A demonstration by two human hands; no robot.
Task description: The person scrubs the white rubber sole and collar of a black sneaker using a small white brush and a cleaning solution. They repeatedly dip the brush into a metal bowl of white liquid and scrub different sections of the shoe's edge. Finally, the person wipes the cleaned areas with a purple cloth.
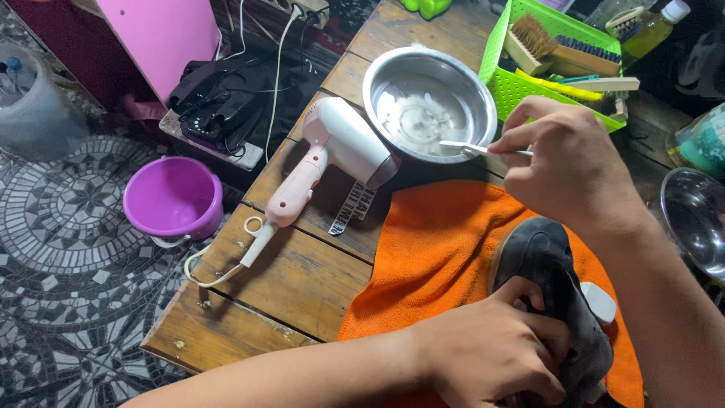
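Note:
My left hand point(491, 351) grips a dark grey shoe point(547, 264) that rests on an orange cloth point(438, 249) at the near right of the wooden table point(302, 272). My right hand point(563, 162) is raised above the shoe and pinches a thin white brush handle point(472, 148). The brush tip reaches over the rim of a steel bowl point(429, 102) that holds a little cloudy liquid.
A pink and white hair dryer point(332, 155) lies left of the bowl with its cord trailing. A green basket point(555, 64) of brushes stands behind. Another steel bowl point(695, 223) sits at the right edge. A purple bucket point(172, 198) stands on the mosaic floor.

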